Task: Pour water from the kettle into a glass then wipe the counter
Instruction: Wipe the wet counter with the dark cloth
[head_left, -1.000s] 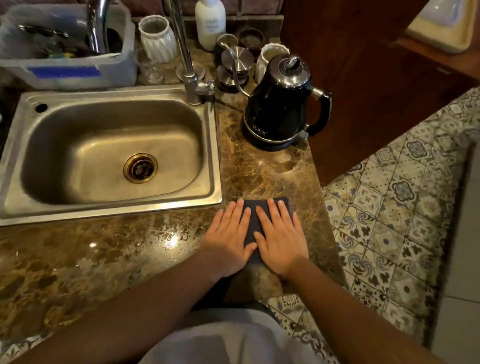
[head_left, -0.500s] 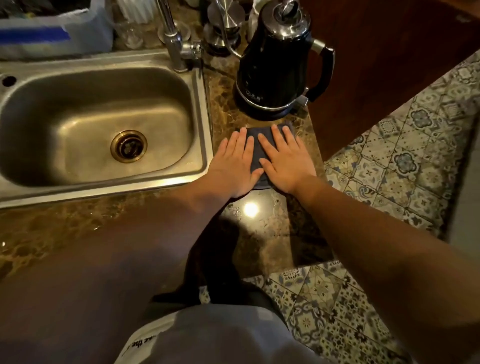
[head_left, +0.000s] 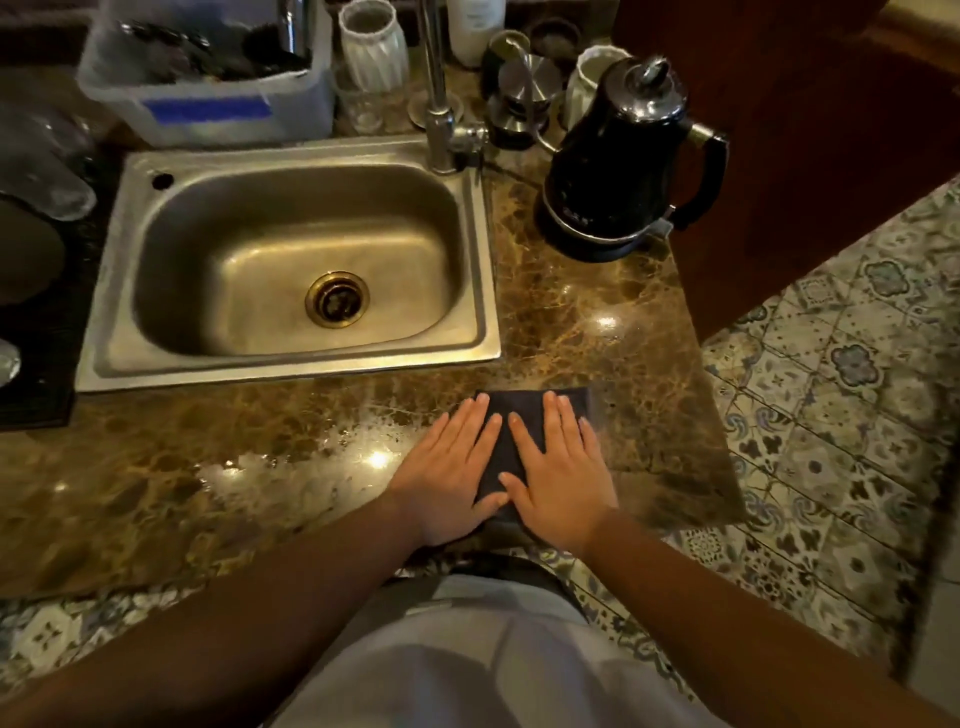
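A folded dark cloth (head_left: 511, 415) lies flat on the brown marble counter (head_left: 597, 322), close to its front edge. My left hand (head_left: 452, 467) and my right hand (head_left: 561, 467) press palm-down on it side by side, fingers straight and slightly spread, covering most of it. The black kettle (head_left: 618, 171) stands on its base at the back right of the counter, handle to the right. A clear glass (head_left: 358, 104) stands behind the sink, left of the tap; its contents cannot be made out.
The steel sink (head_left: 483, 260) fills the counter's left half, with the tap (head_left: 436, 104) behind it. A plastic bin (head_left: 208, 104), a white ribbed cup (head_left: 371, 47) and small jars crowd the back. The counter's right edge drops to patterned floor tiles (head_left: 831, 389).
Both hands slid the cloth away toward the kettle half a second ago, then drew it back to the front edge of the counter.
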